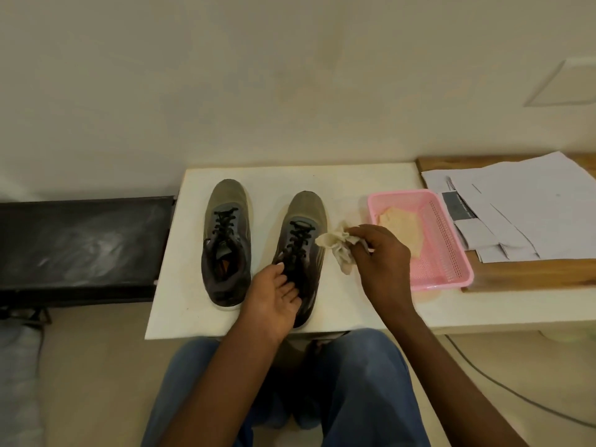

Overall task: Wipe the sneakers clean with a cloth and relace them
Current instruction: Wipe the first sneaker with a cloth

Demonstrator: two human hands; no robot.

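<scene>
Our right fingers (356, 235) are pinching a crumpled cloth (335, 248), holding it just beside the near sneaker (301, 250), level with its laces. Our left hand (274, 298) is lying palm up against that sneaker's heel end, fingers (283, 280) loosely curled at the collar; we're cupping it more than gripping, and we can't tell how firm the hold is.

Both sneakers are sitting side by side on the white table (354, 182), toes pointing away from us. The far sneaker (225, 240) is untouched, just left of the one we're working on.

Handling, judging by looks:
- Cloth: light, limp, is going to bunch. Keep it wadded in the fingers so there's a firm face to wipe with.
- Sneaker: light, upper soft, sole stiffer. Brace at heel or sole edge, not the upper, or it's going to skid on the smooth table.
- Laces: thin, floppy, needing fingertip pinches near the ends.

Count: two sneakers, both laced at this point. One cloth in hand, one more cloth (400, 227) lying in the single pink basket (451, 253) just right of our hand. A spread of papers (516, 204) on the wooden surface beyond it.
</scene>
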